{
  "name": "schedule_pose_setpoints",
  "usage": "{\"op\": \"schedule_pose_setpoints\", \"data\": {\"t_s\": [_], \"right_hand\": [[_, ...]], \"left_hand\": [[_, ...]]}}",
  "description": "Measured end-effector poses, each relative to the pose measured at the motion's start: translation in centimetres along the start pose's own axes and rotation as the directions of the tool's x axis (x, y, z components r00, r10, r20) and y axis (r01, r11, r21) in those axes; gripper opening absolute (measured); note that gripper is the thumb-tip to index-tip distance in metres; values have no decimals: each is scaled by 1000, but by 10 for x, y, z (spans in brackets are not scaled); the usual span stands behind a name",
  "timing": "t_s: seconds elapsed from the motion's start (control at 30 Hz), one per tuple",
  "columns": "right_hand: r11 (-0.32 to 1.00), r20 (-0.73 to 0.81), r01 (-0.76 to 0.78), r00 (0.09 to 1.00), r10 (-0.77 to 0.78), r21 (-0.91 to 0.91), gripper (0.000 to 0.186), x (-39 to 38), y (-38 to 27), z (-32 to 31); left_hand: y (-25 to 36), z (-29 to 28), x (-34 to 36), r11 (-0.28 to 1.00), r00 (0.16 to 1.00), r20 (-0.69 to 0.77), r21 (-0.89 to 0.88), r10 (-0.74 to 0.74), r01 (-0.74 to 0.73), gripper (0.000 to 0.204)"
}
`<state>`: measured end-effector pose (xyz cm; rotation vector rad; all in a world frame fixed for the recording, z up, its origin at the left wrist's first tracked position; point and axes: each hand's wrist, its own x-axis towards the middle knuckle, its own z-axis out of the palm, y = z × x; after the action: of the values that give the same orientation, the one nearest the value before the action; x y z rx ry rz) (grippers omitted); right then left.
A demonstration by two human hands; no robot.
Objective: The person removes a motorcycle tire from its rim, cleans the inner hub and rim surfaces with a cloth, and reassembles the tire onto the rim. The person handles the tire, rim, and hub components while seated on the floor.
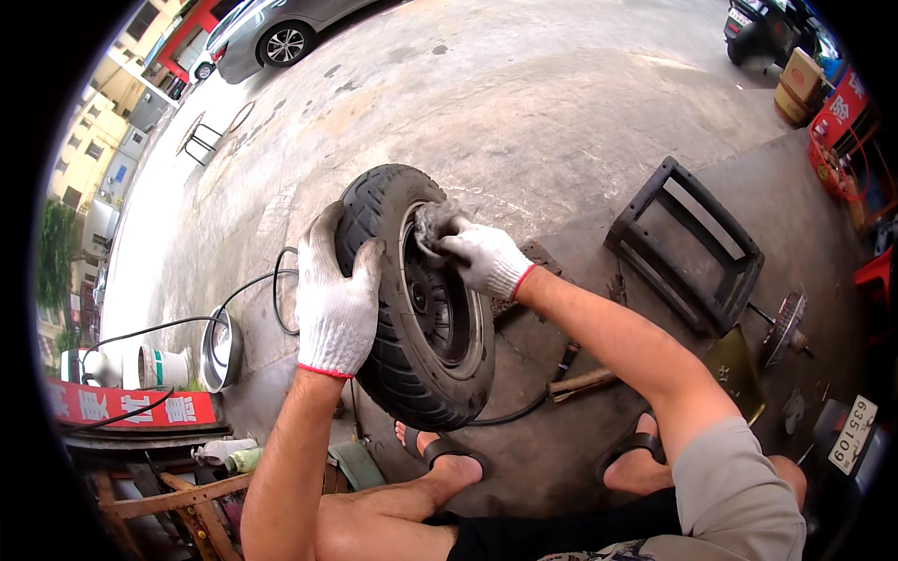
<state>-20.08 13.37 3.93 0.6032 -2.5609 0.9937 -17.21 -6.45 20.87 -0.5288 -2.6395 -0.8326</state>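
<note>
A black scooter wheel (pixel 458 379) with a grooved tyre stands upright and tilted in front of me, its dark rim and hub facing right. My left hand (pixel 335 299), in a white knit glove with grey-stained fingers, grips the tyre from the left, thumb on its near side. In my gloved right hand (pixel 488 259) is a grey, fluffy wad of rag (pixel 435 224). The fingers press it against the upper inner edge of the rim. Its far side is hidden by the tyre.
A black metal frame (pixel 669 187) lies to the right, beside a hub with a shaft (pixel 784 327). On the left stand a metal basin (pixel 223 353), a white bucket (pixel 154 366) and a black hose (pixel 275 290). A wooden-handled tool (pixel 585 383) lies between my feet and the wheel.
</note>
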Motion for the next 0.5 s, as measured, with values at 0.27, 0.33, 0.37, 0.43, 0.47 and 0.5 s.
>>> {"op": "schedule_pose_setpoints", "data": {"t_s": [0.27,0.33,0.37,0.43,0.47,0.5], "right_hand": [[988,142,-105,986,88,113,30,-46,13,86],[944,179,-120,982,67,308,28,-75,5,86],[887,273,-212,956,103,410,27,-83,-5,74],[565,696,-636,703,145,525,22,-95,-4,29],[513,703,-690,679,212,511,25,-117,-6,19],[512,714,-703,663,224,493,29,-145,-3,13]], "left_hand": [[4,2,3,1000,1000,-6,8,-3,3,52],[-3,-1,2,1000,1000,0,11,-28,28,52],[-4,-5,0,999,999,-4,11,-35,35,52],[1,-5,0,1000,1000,-3,-15,-28,28,52],[0,-6,0,999,999,-3,-13,-36,36,52],[1,-4,3,999,999,-4,-18,-42,42,53]]}}
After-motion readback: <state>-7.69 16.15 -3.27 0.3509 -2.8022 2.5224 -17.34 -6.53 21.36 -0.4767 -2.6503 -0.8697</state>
